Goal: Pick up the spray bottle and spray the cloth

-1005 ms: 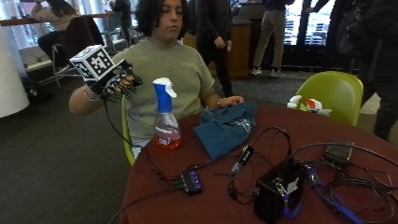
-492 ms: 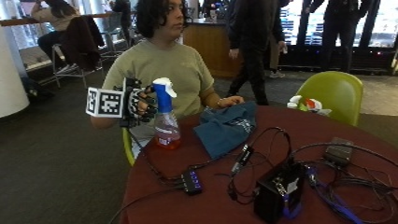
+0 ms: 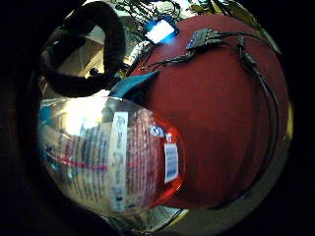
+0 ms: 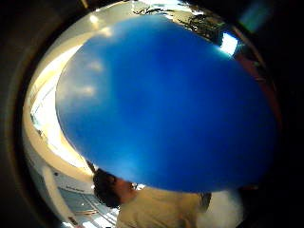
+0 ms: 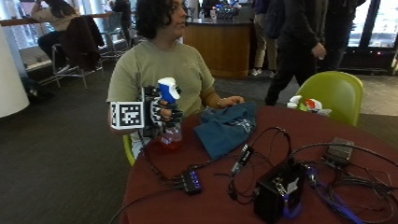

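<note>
One gloved right hand (image 5: 163, 112) is wrapped around the neck of the spray bottle (image 5: 169, 122), my fingers curled below its blue-and-white head; the bottle stands upright at the near edge of the round red table (image 5: 211, 205), and I cannot tell whether its base touches the top. Just beside it lies the teal cloth (image 5: 227, 128), crumpled, with the bare hand (image 5: 229, 101) resting at its far edge. In front of the cloth, black cables (image 5: 261, 144) loop across the table between a small hub with blue lights (image 5: 190, 180) and a black box (image 5: 279, 191); these lie near the cloth's forward edge, apart from the bottle. A second spray bottle (image 5: 306, 103) lies on its side at the far rim, by a green chair (image 5: 332, 91). From the little-finger-side palm view, the bottle's clear labelled body and red liquid (image 3: 110, 157) fill the near field, with the cloth (image 3: 133, 86) behind. The thumb-side view is largely blocked by the blue spray head (image 4: 166, 104).
</note>
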`<state>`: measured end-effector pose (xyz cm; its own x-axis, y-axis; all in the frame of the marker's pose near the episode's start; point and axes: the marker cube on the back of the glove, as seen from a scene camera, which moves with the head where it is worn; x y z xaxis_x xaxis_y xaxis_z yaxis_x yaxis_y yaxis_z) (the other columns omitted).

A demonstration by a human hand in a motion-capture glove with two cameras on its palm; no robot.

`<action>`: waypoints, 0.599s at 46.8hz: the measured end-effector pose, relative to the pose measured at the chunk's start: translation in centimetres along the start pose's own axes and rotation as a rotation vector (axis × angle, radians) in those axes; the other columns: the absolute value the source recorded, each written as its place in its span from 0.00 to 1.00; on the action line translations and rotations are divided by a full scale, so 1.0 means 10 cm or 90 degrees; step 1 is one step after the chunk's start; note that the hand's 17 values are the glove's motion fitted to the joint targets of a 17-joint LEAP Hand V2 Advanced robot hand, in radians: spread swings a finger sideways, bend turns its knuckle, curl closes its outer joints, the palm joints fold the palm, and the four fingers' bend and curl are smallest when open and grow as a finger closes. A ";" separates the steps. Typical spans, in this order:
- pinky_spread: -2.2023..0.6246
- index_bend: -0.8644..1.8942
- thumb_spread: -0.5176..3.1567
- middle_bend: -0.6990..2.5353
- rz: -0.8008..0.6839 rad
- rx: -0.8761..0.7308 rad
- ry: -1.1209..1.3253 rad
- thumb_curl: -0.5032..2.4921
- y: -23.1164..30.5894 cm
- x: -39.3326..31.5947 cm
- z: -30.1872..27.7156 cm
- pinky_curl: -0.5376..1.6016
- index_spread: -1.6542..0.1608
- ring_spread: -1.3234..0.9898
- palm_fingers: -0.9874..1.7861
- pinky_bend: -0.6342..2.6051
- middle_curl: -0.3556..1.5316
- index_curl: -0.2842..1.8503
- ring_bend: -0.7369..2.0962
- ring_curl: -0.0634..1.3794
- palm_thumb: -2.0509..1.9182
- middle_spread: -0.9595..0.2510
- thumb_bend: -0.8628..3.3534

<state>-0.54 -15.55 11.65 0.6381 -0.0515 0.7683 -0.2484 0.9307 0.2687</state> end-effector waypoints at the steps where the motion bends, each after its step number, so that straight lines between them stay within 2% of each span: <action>1: 0.82 0.35 0.37 0.30 0.000 0.003 0.002 0.28 -0.02 0.01 0.02 0.40 0.77 0.56 0.54 0.30 0.37 0.22 0.44 0.27 0.71 0.82 0.20; 19: 0.79 0.34 0.37 0.32 -0.037 0.068 0.054 0.29 -0.38 0.13 0.23 0.41 0.79 0.53 0.64 0.29 0.39 0.21 0.48 0.30 0.73 0.78 0.20; 24: 0.76 0.36 0.37 0.31 -0.127 0.108 0.086 0.31 -0.51 0.19 0.22 0.41 0.80 0.52 0.71 0.32 0.38 0.22 0.46 0.29 0.75 0.77 0.21; 28: 0.75 0.35 0.37 0.30 -0.137 0.110 0.073 0.32 -0.60 0.23 0.25 0.42 0.80 0.51 0.72 0.33 0.38 0.23 0.45 0.29 0.76 0.77 0.21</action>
<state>0.60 -22.12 13.28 0.7655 -0.1905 0.6146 -0.2124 0.8268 0.5209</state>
